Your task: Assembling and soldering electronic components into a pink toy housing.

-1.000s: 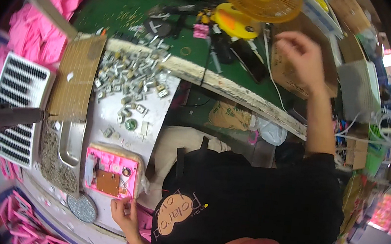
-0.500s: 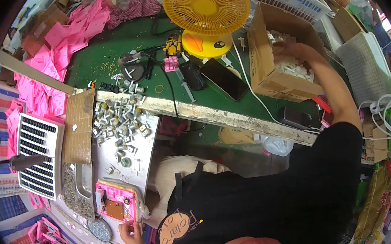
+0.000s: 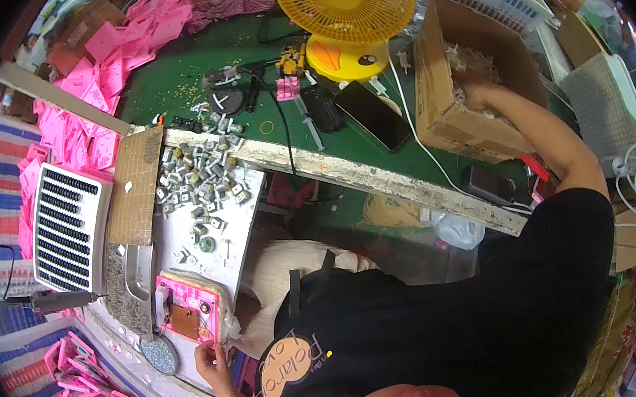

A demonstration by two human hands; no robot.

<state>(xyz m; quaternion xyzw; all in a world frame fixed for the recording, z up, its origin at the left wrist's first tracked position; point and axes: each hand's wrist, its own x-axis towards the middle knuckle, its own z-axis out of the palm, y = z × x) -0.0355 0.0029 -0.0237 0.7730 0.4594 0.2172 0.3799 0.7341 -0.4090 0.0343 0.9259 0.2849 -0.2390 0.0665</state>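
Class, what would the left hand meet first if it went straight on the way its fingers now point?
The left hand would probably meet the pink casing first, at its lower edge; the two look close or touching, though depth is unclear.

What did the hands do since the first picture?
The right hand moved forward, from mid-air near the box to inside it, down at the white bits. Its fingertips are hidden, so I can't tell if it has grabbed any. The left hand stayed by the corner of the pink case.
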